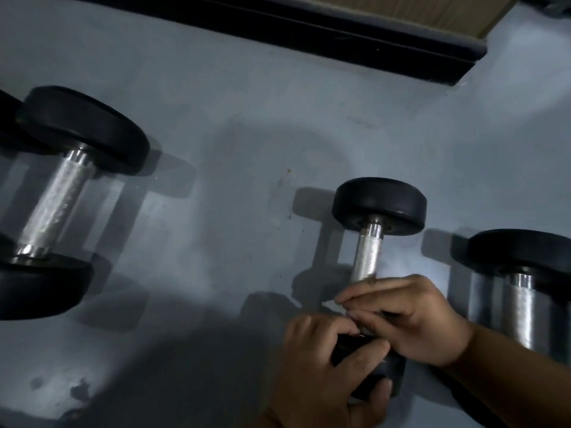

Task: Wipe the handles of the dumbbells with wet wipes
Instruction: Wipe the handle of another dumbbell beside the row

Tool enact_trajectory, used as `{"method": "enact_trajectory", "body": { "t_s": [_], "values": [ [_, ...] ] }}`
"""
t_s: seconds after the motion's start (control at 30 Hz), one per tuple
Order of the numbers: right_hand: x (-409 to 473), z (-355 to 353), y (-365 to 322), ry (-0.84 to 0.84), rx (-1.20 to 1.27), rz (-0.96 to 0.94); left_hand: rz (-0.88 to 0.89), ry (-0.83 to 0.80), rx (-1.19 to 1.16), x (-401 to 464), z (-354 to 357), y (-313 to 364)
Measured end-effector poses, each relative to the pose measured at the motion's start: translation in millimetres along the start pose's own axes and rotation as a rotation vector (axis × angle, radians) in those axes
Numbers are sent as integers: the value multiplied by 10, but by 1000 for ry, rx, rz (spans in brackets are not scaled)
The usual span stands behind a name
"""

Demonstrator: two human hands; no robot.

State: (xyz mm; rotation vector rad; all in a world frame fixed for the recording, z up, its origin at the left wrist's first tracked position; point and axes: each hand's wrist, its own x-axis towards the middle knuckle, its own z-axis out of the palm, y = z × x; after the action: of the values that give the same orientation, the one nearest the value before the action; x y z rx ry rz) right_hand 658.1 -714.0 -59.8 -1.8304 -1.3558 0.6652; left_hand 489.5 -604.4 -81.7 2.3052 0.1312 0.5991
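Three black-headed dumbbells with knurled steel handles lie on the grey floor. The middle dumbbell [368, 256] is in my hands. My left hand [321, 369] grips its near black head, with the thumb across the front. My right hand [412, 319] has its fingers curled over the lower end of the steel handle, just above the left hand. The hands hide that part of the handle, and I cannot make out a wet wipe. A large dumbbell [55, 199] lies at the left. Another dumbbell [522, 310] lies at the right, close beside my right forearm.
The grey floor [234, 149] is dim, with shadows and dark stains at the lower left. A long black strip [309, 29] runs across the top, with brown cardboard [401, 10] behind it.
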Motion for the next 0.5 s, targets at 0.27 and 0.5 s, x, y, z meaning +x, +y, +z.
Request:
{"method": "enact_trajectory", "body": {
  "t_s": [0.27,0.5],
  "values": [
    [150,-70,131,259,-63,108,39,-31,64,-24,47,14],
    [287,-198,173,177,-172,9,30,-24,60,-17,45,-4]
  ]
}}
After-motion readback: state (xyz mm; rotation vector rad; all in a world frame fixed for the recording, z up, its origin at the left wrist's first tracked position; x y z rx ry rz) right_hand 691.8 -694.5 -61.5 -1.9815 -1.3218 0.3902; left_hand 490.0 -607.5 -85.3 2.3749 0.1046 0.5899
